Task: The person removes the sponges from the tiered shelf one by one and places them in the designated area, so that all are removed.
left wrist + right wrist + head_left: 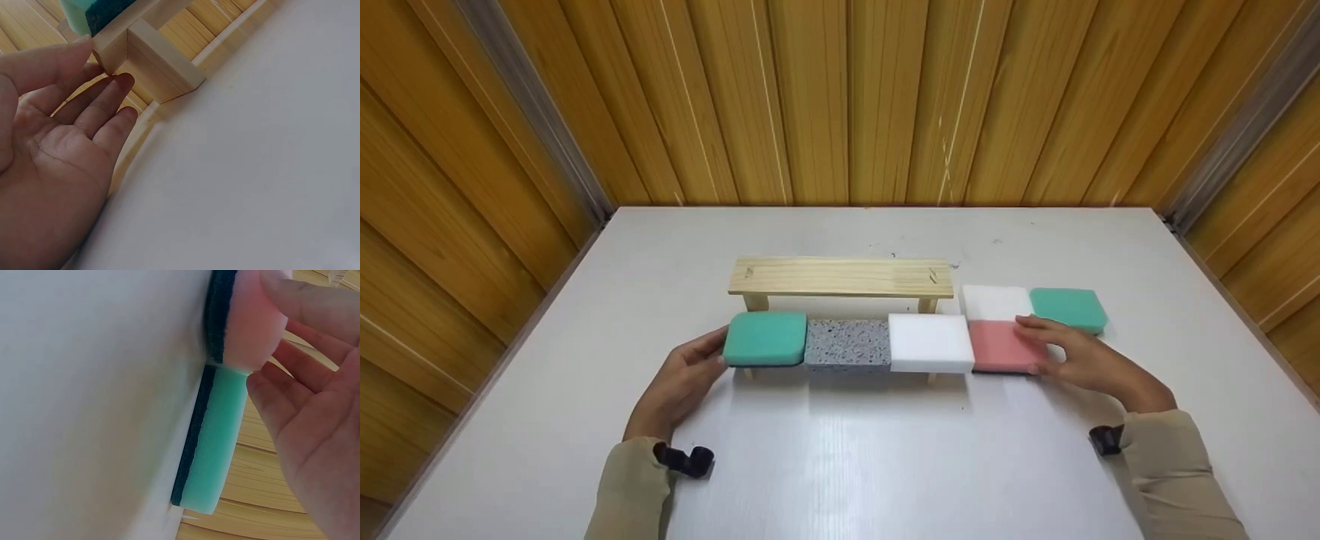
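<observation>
A low wooden stand carries a row of blocks: a green scouring sponge point(766, 337) at its left end, a speckled grey block point(847, 343) in the middle and a white sponge point(930, 343) at the right. My left hand point(684, 382) is at the stand's left end, fingers loosely extended, thumb touching near the green sponge's lower edge. In the left wrist view the stand's leg point(163, 64) is beside the fingertips. My right hand point(1084, 358) pinches a pink scouring sponge point(1006, 346) with a dark underside, right of the white sponge. Whether the pink sponge touches the table cannot be told.
Behind the row stands another small wooden bench point(840, 277). A second white sponge point(996, 301) and a second green sponge point(1069, 309) lie on the white table point(840, 465) at the right. Wood-look panel walls point(847, 97) enclose the back and sides.
</observation>
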`<state>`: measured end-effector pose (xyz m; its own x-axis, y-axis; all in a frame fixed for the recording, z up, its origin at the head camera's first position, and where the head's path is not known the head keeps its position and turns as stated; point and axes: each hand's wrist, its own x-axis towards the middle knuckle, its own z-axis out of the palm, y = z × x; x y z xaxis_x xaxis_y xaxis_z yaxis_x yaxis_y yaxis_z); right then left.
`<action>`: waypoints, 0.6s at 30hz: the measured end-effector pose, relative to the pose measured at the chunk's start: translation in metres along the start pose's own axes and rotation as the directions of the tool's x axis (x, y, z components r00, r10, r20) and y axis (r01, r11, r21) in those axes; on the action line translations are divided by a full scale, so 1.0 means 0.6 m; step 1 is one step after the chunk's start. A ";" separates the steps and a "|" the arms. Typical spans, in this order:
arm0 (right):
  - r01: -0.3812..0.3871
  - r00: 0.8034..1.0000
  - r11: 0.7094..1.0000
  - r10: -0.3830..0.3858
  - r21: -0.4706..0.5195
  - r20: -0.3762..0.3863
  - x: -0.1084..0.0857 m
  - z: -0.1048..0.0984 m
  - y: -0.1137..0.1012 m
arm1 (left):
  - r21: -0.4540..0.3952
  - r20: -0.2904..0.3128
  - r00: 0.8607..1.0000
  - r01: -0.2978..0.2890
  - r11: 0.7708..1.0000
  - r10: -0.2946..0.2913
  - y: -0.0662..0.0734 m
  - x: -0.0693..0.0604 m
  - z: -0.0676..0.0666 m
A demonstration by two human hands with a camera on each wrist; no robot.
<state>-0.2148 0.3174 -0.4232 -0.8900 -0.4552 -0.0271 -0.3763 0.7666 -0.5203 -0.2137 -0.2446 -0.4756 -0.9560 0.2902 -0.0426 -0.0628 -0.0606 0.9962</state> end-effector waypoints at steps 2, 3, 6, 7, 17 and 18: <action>0.003 1.000 1.000 -0.003 -0.005 0.000 0.000 0.000 0.000 | 0.006 0.003 1.000 -0.001 1.000 0.001 -0.001 0.001 -0.001; 0.004 1.000 1.000 -0.004 -0.005 -0.001 -0.001 0.000 0.001 | 0.007 0.004 1.000 -0.001 1.000 0.001 -0.001 0.001 -0.001; 0.004 1.000 1.000 -0.004 -0.001 0.002 -0.001 -0.002 0.001 | 0.010 0.009 1.000 0.001 1.000 -0.001 0.000 0.001 -0.002; 0.000 1.000 1.000 0.000 0.000 0.004 -0.002 -0.003 0.001 | 0.007 0.009 1.000 0.001 1.000 -0.001 0.000 0.001 -0.002; 0.056 0.995 0.998 -0.058 -0.027 -0.079 -0.006 -0.009 -0.003 | 0.028 -0.008 1.000 0.021 0.999 -0.021 0.002 0.000 0.000; 0.053 0.995 0.998 -0.055 -0.022 -0.089 -0.006 -0.010 -0.004 | 0.033 -0.011 1.000 0.024 0.999 -0.024 0.002 0.000 0.000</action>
<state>-0.2122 0.3198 -0.4168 -0.8876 -0.4542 0.0775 -0.4283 0.7515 -0.5019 -0.2138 -0.2446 -0.4746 -0.9575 0.2807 -0.0669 -0.0761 -0.0221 0.9969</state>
